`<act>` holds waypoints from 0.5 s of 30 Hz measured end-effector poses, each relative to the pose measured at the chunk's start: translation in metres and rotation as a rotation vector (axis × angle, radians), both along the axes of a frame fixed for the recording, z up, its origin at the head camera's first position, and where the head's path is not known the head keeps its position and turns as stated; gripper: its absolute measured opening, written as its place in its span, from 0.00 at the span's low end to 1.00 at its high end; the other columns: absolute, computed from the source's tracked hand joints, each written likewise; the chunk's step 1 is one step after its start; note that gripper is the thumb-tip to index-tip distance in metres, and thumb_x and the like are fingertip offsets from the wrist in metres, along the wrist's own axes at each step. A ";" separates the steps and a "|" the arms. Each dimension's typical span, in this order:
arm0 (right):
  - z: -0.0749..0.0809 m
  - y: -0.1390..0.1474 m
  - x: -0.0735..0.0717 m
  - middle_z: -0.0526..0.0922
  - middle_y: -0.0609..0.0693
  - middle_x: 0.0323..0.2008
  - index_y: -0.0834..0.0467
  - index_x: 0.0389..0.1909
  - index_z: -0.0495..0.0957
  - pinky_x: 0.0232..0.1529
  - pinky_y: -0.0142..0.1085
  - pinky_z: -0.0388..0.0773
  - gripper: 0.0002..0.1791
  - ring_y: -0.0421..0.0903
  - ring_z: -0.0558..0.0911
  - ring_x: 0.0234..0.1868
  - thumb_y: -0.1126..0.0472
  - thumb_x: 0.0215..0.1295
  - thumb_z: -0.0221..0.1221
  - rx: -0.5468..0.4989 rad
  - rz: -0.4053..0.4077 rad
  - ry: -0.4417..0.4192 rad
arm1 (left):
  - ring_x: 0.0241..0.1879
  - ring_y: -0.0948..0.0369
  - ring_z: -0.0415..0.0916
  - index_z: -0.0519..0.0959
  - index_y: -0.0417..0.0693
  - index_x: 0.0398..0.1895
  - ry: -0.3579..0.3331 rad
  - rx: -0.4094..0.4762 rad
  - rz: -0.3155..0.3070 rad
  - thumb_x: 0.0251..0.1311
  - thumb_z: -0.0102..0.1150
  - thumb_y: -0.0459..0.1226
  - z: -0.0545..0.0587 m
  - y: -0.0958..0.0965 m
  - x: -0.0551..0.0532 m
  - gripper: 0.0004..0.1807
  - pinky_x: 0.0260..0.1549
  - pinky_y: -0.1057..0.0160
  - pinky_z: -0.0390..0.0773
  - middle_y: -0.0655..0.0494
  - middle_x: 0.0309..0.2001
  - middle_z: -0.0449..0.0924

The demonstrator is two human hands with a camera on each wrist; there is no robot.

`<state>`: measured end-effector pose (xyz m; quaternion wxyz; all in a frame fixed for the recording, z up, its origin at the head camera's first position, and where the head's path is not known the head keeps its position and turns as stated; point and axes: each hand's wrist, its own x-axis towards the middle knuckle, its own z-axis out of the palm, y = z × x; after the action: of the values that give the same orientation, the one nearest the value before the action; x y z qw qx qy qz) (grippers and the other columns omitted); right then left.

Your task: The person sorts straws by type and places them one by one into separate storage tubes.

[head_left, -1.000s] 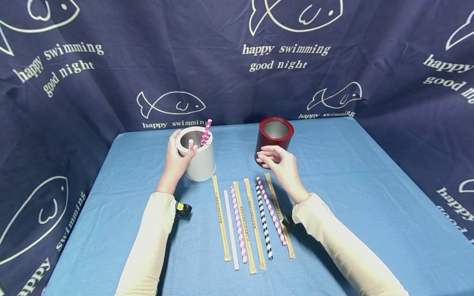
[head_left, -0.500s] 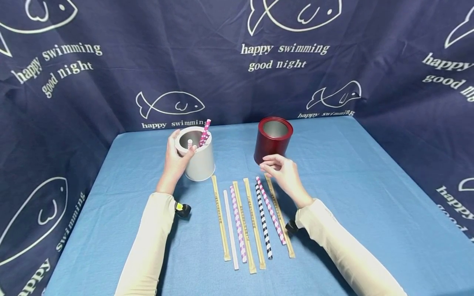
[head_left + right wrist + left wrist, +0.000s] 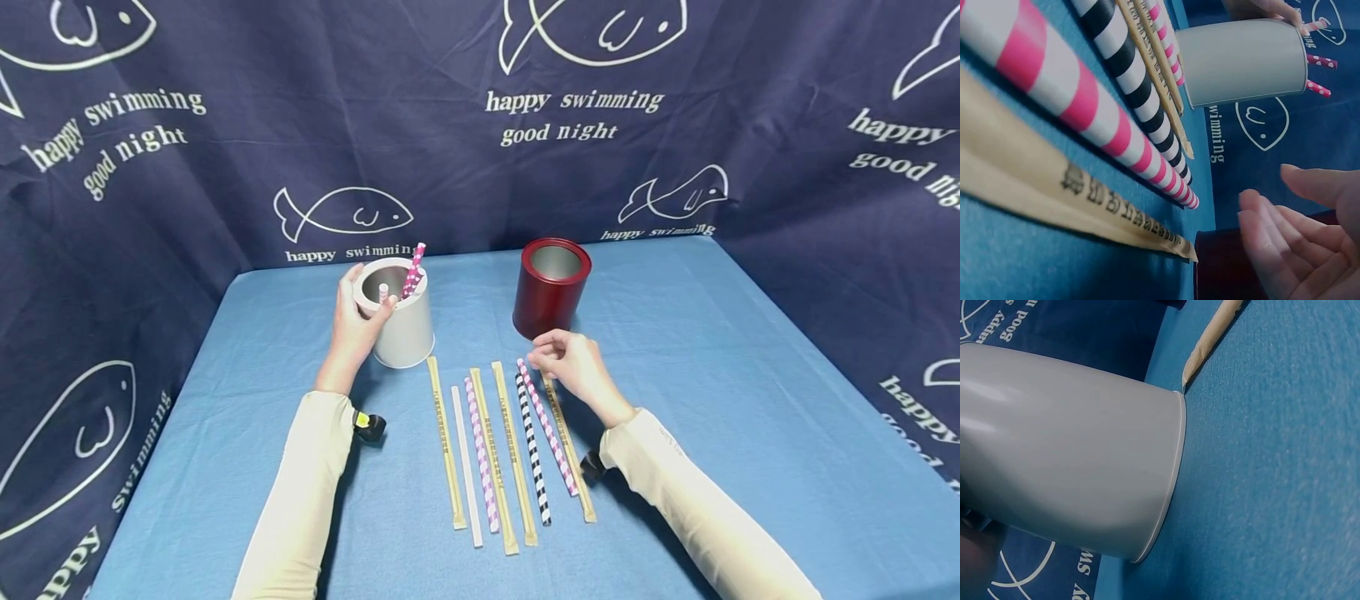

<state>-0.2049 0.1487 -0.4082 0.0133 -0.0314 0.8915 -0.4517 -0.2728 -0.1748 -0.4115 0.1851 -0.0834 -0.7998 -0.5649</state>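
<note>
My left hand point(image 3: 354, 333) grips the white can point(image 3: 405, 333) at its rim, thumb over the near edge. Pink dotted straws point(image 3: 412, 273) and a pale straw point(image 3: 383, 292) stand inside the can. My right hand point(image 3: 573, 367) hovers over the far ends of the rightmost straws, in front of the red can point(image 3: 550, 304). In the right wrist view its thumb and fingers are apart, with nothing between them. Closest below it lie a paper-wrapped straw point(image 3: 1110, 209) and a pink-and-white striped straw point(image 3: 1110, 132). A black-and-white striped straw point(image 3: 533, 450) lies beside these.
Further left in the row lie more wrapped straws point(image 3: 448, 450), a plain pale straw point(image 3: 467, 467) and a lilac striped straw point(image 3: 482, 454). They rest on a blue cloth point(image 3: 675, 358). Dark blue fabric point(image 3: 465, 192) with fish prints hangs behind and at the sides.
My right hand has come down and nearer from in front of the red can to the straws' far ends. The left hand and the white can stay put.
</note>
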 end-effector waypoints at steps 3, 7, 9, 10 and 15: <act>0.000 0.000 0.002 0.87 0.59 0.37 0.67 0.47 0.79 0.34 0.37 0.84 0.17 0.51 0.87 0.32 0.60 0.61 0.64 0.042 0.024 -0.045 | 0.68 0.47 0.60 0.55 0.39 0.72 -0.001 -0.003 0.001 0.52 0.60 0.47 0.000 0.000 0.000 0.45 0.70 0.50 0.57 0.38 0.68 0.60; -0.002 -0.001 0.003 0.87 0.58 0.35 0.67 0.47 0.79 0.35 0.38 0.84 0.16 0.49 0.86 0.30 0.62 0.61 0.63 0.064 0.051 -0.102 | 0.68 0.47 0.60 0.55 0.39 0.72 0.001 -0.007 0.004 0.52 0.60 0.47 0.000 -0.001 0.000 0.45 0.70 0.50 0.57 0.38 0.68 0.60; -0.004 0.000 0.003 0.87 0.58 0.34 0.67 0.48 0.79 0.35 0.38 0.85 0.16 0.48 0.86 0.30 0.63 0.61 0.62 0.069 0.063 -0.123 | 0.68 0.47 0.60 0.55 0.39 0.72 0.002 -0.005 0.002 0.52 0.60 0.47 0.000 0.000 0.000 0.45 0.70 0.50 0.57 0.38 0.68 0.60; -0.005 0.000 0.002 0.87 0.58 0.34 0.67 0.48 0.79 0.35 0.38 0.85 0.16 0.48 0.87 0.31 0.64 0.61 0.62 0.063 0.069 -0.136 | 0.68 0.47 0.60 0.55 0.39 0.72 -0.001 -0.005 0.002 0.52 0.60 0.48 0.000 0.000 0.000 0.45 0.70 0.50 0.57 0.38 0.68 0.60; -0.007 0.001 0.001 0.86 0.57 0.31 0.68 0.46 0.79 0.32 0.36 0.84 0.14 0.45 0.86 0.29 0.65 0.60 0.61 0.077 0.087 -0.164 | 0.67 0.48 0.61 0.55 0.40 0.72 -0.006 0.002 -0.007 0.53 0.60 0.47 0.000 0.000 0.000 0.45 0.70 0.50 0.58 0.38 0.68 0.60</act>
<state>-0.2036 0.1494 -0.4153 0.1072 -0.0326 0.9019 -0.4173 -0.2724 -0.1748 -0.4113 0.1809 -0.0841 -0.7994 -0.5667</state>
